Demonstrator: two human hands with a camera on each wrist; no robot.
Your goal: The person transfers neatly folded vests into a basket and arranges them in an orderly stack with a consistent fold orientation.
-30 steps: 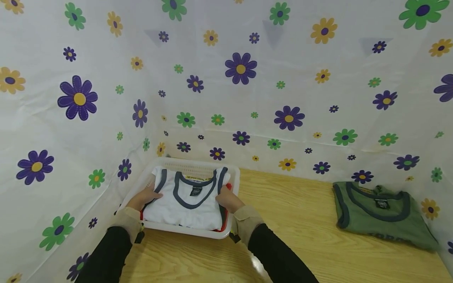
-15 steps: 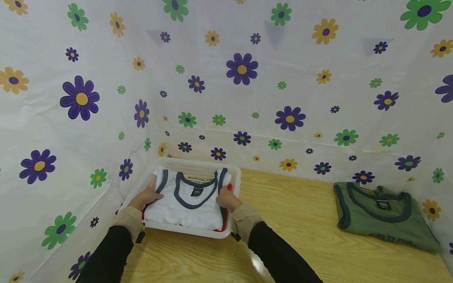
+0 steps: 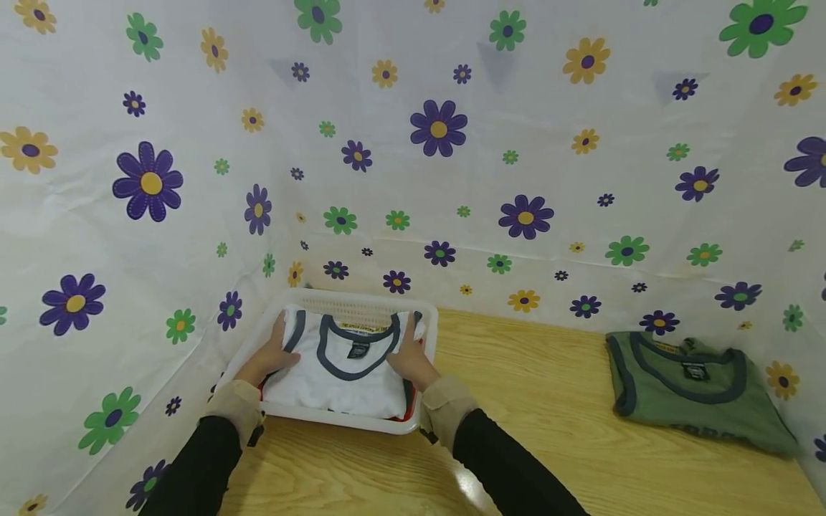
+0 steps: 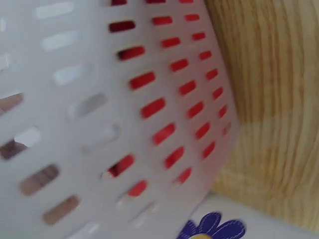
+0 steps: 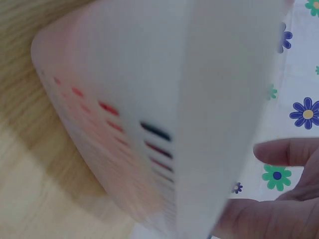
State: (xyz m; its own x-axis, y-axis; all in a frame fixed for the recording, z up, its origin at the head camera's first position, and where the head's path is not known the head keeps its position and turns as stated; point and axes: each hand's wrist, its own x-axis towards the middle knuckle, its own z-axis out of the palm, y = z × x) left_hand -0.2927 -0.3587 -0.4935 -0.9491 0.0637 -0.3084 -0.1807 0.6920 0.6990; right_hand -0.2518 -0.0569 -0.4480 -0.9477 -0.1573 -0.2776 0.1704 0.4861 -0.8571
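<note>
A folded white sleeveless shirt (image 3: 348,390) with dark grey trim lies uppermost in a white plastic basket (image 3: 335,422). Red cloth below it shows through the slots (image 4: 153,107) in the left wrist view. My left hand (image 3: 266,358) lies along the shirt's left side, fingers extended toward the back and thumb on the fabric. On the opposite side my right hand (image 3: 411,360) rests over the shoulder strap with its fingers straight. The right wrist view shows that hand's thumb and finger spread apart beyond the basket wall (image 5: 224,74); the left fingers are mostly hidden.
A folded green shirt (image 3: 697,390) with dark trim lies at the right on the wood-grain table (image 3: 516,373). Flower-printed white sheeting (image 3: 387,179) stands behind and to the left, close to the basket.
My right hand has let go of the shirt's right edge and moved slightly up and inward, its fingers now straightened over the strap. The left fingers have straightened too.
</note>
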